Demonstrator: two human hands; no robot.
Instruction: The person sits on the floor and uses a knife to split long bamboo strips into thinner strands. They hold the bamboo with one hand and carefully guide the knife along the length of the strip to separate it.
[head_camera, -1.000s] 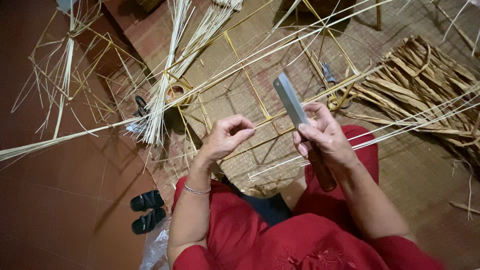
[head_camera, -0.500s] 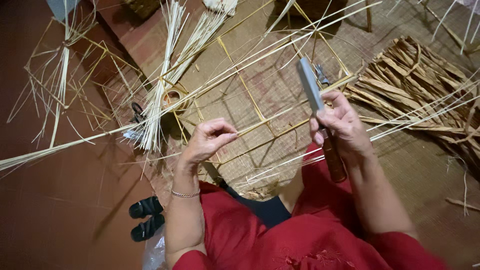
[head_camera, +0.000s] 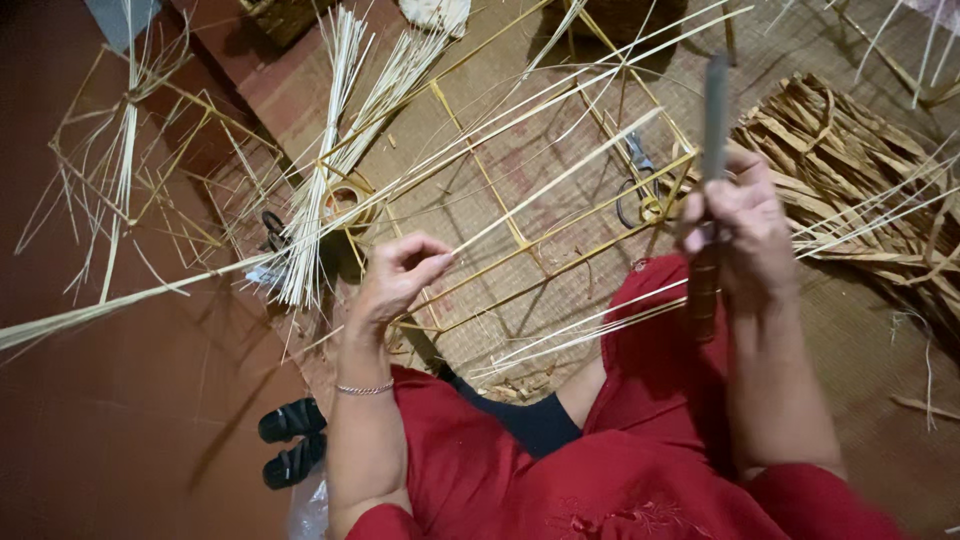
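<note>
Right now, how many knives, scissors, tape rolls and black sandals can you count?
Long grey-bladed knife, in the right hand: 1
Metal scissors on the woven mat: 1
Round yellowish tape roll: 1
Black sandals on the red floor: 2
Total: 5

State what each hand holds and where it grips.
Left hand pinches a thin pale bamboo strip at its near end. Right hand grips a grey-bladed knife by its dark handle.

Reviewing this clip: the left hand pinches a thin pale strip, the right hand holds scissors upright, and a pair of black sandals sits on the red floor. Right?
Not quite. In the head view the right hand grips a knife, blade upright, not scissors. The left hand does pinch a thin pale strip, and the black sandals sit on the red floor.
</note>
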